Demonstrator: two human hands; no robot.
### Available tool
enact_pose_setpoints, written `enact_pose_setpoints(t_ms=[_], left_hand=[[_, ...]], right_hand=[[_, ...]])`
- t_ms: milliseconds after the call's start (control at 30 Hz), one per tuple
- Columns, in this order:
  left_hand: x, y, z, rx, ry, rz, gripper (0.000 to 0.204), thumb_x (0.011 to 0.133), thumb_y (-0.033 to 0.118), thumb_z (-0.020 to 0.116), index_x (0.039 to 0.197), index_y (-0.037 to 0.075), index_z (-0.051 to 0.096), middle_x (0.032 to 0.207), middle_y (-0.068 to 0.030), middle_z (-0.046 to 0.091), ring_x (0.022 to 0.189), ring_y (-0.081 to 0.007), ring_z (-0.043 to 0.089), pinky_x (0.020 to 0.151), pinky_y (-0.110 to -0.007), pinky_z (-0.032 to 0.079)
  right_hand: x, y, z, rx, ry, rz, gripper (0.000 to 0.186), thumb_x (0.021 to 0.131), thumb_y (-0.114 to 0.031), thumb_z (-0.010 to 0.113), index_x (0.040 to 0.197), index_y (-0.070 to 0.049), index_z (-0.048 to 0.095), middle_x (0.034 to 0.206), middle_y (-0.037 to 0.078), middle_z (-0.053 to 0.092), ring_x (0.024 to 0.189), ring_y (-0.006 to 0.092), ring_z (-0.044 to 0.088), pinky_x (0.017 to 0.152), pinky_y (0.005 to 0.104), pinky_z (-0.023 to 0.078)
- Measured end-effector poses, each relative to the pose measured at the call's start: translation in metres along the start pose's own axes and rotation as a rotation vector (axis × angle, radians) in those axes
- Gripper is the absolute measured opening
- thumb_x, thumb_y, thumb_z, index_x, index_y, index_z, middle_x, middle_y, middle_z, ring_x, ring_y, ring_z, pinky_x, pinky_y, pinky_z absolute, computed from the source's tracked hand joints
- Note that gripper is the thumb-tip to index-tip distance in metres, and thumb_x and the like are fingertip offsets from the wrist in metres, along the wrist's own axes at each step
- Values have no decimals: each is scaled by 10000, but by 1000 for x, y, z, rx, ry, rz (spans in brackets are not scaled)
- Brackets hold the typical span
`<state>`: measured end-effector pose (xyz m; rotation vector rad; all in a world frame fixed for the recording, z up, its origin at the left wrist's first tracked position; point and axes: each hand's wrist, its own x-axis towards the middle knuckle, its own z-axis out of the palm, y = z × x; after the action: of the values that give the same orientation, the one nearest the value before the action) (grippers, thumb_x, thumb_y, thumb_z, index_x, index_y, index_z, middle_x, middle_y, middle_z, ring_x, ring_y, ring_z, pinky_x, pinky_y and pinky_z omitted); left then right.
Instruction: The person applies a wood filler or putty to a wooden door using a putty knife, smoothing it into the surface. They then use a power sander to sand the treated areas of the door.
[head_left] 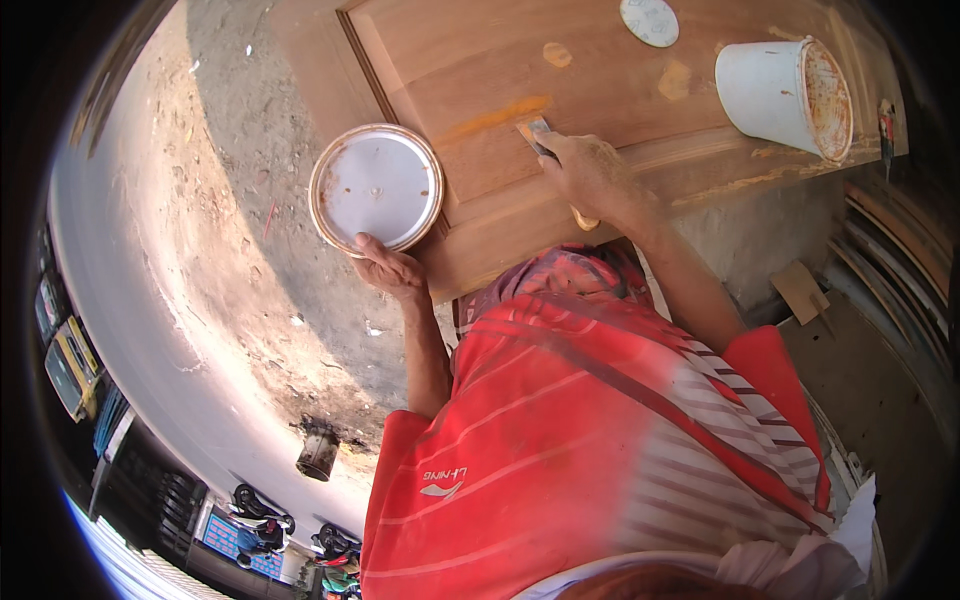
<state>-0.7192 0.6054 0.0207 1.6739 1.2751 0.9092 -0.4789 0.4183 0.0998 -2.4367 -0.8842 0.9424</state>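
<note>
My left hand [392,268] grips the rim of a round white bucket lid [376,190], its face up and its edge stained brown. The lid is held by the near left edge of a brown wooden panelled door [440,65]. My right hand [595,178] is closed round a putty knife [533,130], whose blade rests against the door's recessed panel. Just beyond the blade runs an orange-brown smear of filler [500,115]. Part of the knife's handle is hidden in my right palm.
A white bucket [762,90] with a brown-stained mouth lies on its side on the door. Behind it is a white round disc [650,20]. A narrow tool [887,135] sits at the right edge. On the dirt ground stands a dark can [319,453]; boards [890,260] lean at right.
</note>
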Motion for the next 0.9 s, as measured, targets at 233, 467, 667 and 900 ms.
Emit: enact_pose_setpoints(t_ms=[233, 467, 667, 900], left_hand=[[0, 14, 3, -31, -17, -31, 608, 1091, 481, 467, 1210, -104, 583, 1078, -195, 633, 950, -256, 570, 880, -380, 472], [0, 20, 5, -37, 20, 18, 605, 1092, 486, 463, 1219, -92, 591, 1075, -181, 642, 975, -246, 573, 894, -372, 468], [-2, 13, 0, -15, -12, -30, 670, 1101, 521, 413, 1253, -107, 587, 1105, -204, 652, 1004, -266, 591, 910, -384, 475], [0, 8, 3, -7, 17, 6, 660, 1121, 442, 375, 1290, -168, 563, 1181, -311, 643, 1033, -347, 617, 916, -449, 487]], right_hand=[[19, -52, 32, 23, 3, -135, 482, 1006, -198, 554, 1437, 12, 505, 1015, 270, 708, 946, 456, 696, 838, 564, 538], [23, -63, 54, -65, 8, -186, 537, 1000, -151, 525, 1472, 88, 431, 980, 304, 688, 877, 461, 708, 788, 542, 570], [23, -65, 57, -131, -34, -228, 542, 954, -55, 533, 1445, 140, 412, 1011, 305, 698, 923, 442, 731, 772, 512, 596], [24, -56, 44, 8, -92, -142, 467, 1005, -156, 543, 1432, 31, 510, 1025, 304, 694, 952, 465, 695, 817, 550, 546]])
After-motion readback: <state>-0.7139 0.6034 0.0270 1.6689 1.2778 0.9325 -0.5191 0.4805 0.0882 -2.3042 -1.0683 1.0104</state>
